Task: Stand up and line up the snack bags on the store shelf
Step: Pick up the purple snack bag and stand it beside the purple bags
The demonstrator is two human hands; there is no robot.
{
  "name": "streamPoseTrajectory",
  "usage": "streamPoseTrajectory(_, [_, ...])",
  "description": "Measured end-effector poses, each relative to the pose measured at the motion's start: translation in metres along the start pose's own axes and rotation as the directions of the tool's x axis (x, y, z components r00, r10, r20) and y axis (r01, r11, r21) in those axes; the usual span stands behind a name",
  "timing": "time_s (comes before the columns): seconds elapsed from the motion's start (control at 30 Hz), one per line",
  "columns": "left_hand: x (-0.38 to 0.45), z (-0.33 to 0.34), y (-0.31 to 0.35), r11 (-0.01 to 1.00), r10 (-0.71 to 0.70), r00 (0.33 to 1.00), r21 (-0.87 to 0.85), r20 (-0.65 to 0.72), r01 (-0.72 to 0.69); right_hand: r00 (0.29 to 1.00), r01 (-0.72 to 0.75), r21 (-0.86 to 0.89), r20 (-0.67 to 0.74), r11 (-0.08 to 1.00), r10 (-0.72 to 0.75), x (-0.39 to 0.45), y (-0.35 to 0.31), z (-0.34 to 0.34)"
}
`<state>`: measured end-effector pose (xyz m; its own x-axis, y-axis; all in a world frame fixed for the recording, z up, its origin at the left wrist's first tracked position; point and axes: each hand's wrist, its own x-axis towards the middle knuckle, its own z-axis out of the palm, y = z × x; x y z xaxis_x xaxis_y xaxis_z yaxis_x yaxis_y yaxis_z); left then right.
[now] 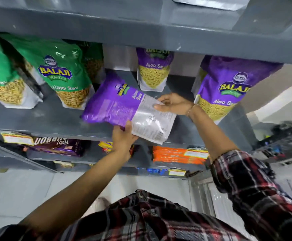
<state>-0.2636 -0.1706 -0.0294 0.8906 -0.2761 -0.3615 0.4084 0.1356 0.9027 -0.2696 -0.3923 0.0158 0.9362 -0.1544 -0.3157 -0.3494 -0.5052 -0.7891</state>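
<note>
1. Both hands hold one purple snack bag [124, 108]. It is tilted, with its printed back side toward the camera, just above the front part of the grey shelf [51, 119].
2. The left hand [122, 136] closes on the lower edge of the bag, near its white bottom part, probably to carry the weight.
3. The right hand [174, 104] pinches the upper right edge of the same white part. I think this grip is there to turn the bag, so that the front side faces outward.
4. Two purple bags already stand upright: one at the back [153, 70] and one at the right [223, 87]. Between them there is free space, which seems the likely place for the held bag.
5. Green bags [60, 73] stand on the left, so each colour is kept in its own group.
6. The held bag is not standing yet; it must be rotated and put on its bottom.
</note>
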Motion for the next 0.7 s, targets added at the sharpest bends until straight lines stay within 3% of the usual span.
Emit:
streamPoseTrajectory(0.07, [0.018, -0.004, 0.01, 0.955, 0.18, 0.98, 0.253, -0.084, -0.154, 0.996, 0.088, 0.108, -0.044, 0.99, -0.084, -0.009, 0.005, 0.001])
streamPoseTrajectory(0.13, [0.036, -0.006, 0.019, 0.877, 0.285, 0.955, 0.424, -0.08, -0.226, 0.988, 0.134, 0.172, -0.094, 0.976, -0.119, -0.01, 0.017, 0.004])
streamPoseTrajectory(0.27, [0.055, 0.008, 0.049, 0.818, 0.429, 0.9, 0.39, 0.077, -0.423, 0.937, 0.19, 0.286, -0.34, 0.939, -0.086, -0.011, 0.026, 0.017])
streamPoseTrajectory(0.4, [0.089, 0.015, 0.057, 0.741, 0.445, 0.882, 0.488, 0.157, -0.461, 0.85, 0.224, 0.343, -0.526, 0.912, -0.011, -0.009, 0.026, 0.031])
streamPoseTrajectory(0.53, [0.116, 0.019, 0.058, 0.775, 0.408, 0.882, 0.422, 0.237, -0.471, 0.784, 0.285, 0.374, -0.621, 0.882, 0.011, -0.003, 0.028, 0.036])
streamPoseTrajectory(0.7, [0.113, 0.025, 0.061, 0.791, 0.382, 0.879, 0.39, 0.286, -0.471, 0.79, 0.285, 0.383, -0.614, 0.879, 0.012, 0.002, 0.036, 0.041])
